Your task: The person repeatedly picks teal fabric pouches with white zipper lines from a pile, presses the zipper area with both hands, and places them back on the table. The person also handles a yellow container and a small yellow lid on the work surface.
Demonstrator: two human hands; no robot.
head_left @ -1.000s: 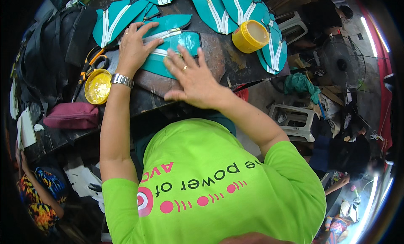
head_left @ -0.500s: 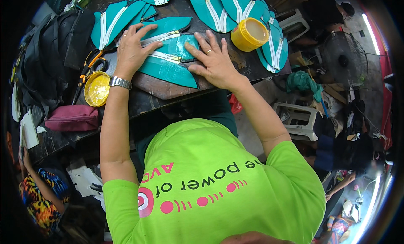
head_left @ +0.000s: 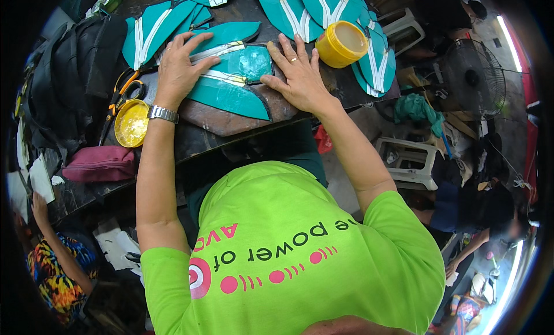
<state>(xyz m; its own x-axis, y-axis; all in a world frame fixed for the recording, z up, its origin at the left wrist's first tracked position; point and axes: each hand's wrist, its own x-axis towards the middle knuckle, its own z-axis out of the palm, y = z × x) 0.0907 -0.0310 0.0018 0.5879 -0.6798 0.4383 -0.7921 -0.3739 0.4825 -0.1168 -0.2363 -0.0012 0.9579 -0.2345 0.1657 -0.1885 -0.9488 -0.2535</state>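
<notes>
On the dark table, a teal panel (head_left: 228, 101) with white strips lies flat across a brown board (head_left: 222, 122). Its middle tab (head_left: 254, 62) is glossy, as if wet, and dark-edged. My left hand (head_left: 178, 69) rests on the panel's left part, fingers apart, the thumb reaching over the white strips. At the tab's dark right edge lies my right hand (head_left: 300, 78), its fingers spread and holding nothing. Just beyond it stands an open yellow jar (head_left: 341, 45) of pale paste. A yellow lid (head_left: 131, 123) smeared with white sits by my left wrist.
Orange-and-black scissors (head_left: 120, 98) and a maroon pouch (head_left: 99, 163) lie left of my arm, below piled black fabric (head_left: 72, 75). More teal panels (head_left: 156, 32) line the table's far side. Another person's hand (head_left: 39, 208) is at lower left. A fan (head_left: 473, 78) and white plastic stools (head_left: 407, 162) stand right.
My right hand has shifted off the glossy tab toward the right and slightly upward, uncovering it. My left hand stays nearly in place. The other person's hand at the left has moved.
</notes>
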